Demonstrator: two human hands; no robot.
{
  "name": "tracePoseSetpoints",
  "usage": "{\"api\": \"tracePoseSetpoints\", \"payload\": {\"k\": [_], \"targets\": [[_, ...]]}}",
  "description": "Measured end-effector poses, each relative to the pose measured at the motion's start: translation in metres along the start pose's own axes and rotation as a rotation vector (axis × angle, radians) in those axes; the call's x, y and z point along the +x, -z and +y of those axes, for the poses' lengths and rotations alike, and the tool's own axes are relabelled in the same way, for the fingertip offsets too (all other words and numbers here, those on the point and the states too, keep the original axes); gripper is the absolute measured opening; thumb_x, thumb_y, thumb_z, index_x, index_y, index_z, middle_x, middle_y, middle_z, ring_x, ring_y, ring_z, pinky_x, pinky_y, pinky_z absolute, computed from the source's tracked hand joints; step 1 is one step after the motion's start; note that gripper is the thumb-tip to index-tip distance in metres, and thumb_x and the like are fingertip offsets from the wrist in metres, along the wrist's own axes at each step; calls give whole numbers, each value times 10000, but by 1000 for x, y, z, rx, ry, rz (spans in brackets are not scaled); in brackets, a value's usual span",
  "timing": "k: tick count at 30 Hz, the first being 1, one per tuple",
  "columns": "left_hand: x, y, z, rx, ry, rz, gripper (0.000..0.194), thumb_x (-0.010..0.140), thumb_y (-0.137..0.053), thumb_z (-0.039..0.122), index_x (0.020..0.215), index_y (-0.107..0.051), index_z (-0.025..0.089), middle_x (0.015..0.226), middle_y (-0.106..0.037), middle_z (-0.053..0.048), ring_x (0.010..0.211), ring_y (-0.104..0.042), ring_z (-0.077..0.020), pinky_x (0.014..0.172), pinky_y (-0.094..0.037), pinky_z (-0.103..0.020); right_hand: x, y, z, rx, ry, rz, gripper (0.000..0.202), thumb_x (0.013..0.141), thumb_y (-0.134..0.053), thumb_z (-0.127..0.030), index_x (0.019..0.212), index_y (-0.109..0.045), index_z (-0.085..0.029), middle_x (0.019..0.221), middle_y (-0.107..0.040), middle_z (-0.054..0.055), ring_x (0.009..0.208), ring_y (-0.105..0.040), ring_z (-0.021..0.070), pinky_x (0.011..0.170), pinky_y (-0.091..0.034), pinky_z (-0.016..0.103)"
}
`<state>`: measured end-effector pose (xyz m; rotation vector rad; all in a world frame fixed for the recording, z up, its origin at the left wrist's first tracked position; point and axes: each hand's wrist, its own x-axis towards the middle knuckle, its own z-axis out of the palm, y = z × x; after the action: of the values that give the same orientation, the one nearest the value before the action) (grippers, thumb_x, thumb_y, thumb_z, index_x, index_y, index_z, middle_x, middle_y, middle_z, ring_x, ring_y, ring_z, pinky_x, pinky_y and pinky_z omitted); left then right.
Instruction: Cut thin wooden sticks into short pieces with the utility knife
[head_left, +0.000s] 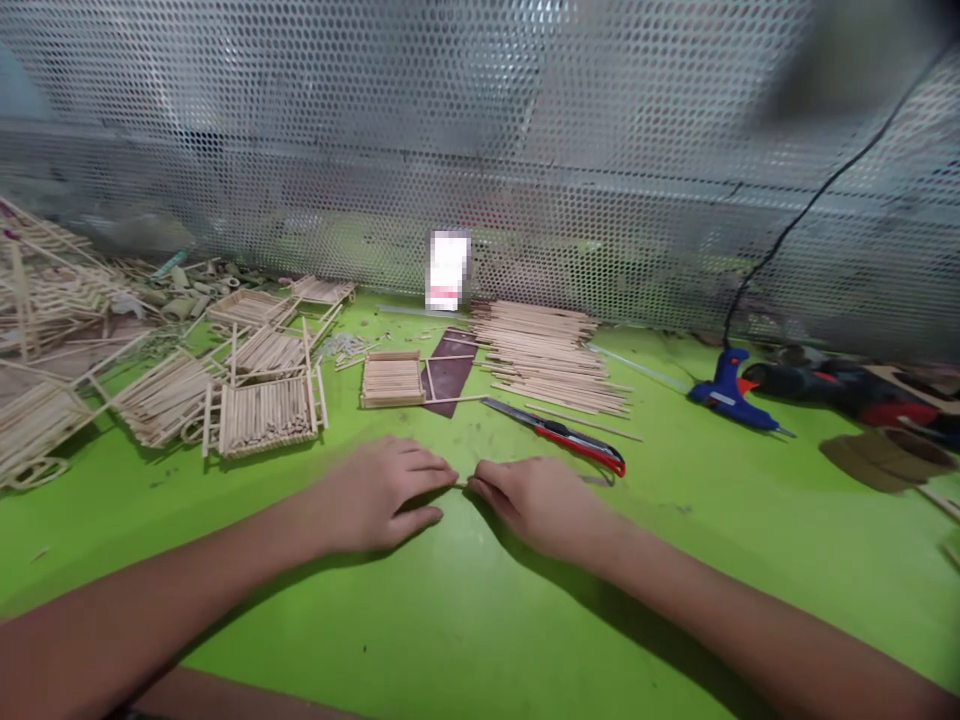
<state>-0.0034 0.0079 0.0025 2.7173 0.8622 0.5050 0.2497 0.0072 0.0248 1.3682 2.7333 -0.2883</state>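
Note:
My right hand (544, 505) is closed, its thumb and index finger pinched on a thin wooden stick (462, 484) low over the green table. Only a short piece of this stick shows. My left hand (386, 495) lies palm down with fingers stretched out and thumb apart, its fingertips touching the stick's other end. Just beyond my right hand lies a utility knife (577, 442) with a red and black handle, blade out to the left. Behind it is a small stick frame (392, 379) with long side rods, partly on a dark brown sheet (451, 372).
A pile of thin sticks (551, 360) lies at the back. Several small stick-built chairs (266, 415) crowd the left. On the right are a blue glue gun (731, 393) with a cord, a tape roll (885, 458) and a dark power tool (825, 390). Perforated metal (300, 150) walls the back.

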Motion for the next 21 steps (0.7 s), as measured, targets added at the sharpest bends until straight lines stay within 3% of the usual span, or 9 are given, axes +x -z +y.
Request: {"api": "tracePoseSetpoints", "payload": {"k": [9,21], "targets": [[6,-6,6,83,-36,-39,360,1047,-521,293,1306,-710,129,1297,-733,-149,1139,-694,-289,998,-553,-496,3,3,-4,-51,-8,-54,387,1115,-404,-419,951,-676,-198,642,-660,40,528,-560,174,535,-255,301],[7,-10,13,187,-19,-48,441,981,-526,281,1327,-692,64,1285,-738,-167,1099,-708,-303,940,-580,-479,6,17,-15,-166,-22,-103,361,1113,-397,-360,956,-678,-196,633,-669,61,550,-615,216,533,-286,319]]}}
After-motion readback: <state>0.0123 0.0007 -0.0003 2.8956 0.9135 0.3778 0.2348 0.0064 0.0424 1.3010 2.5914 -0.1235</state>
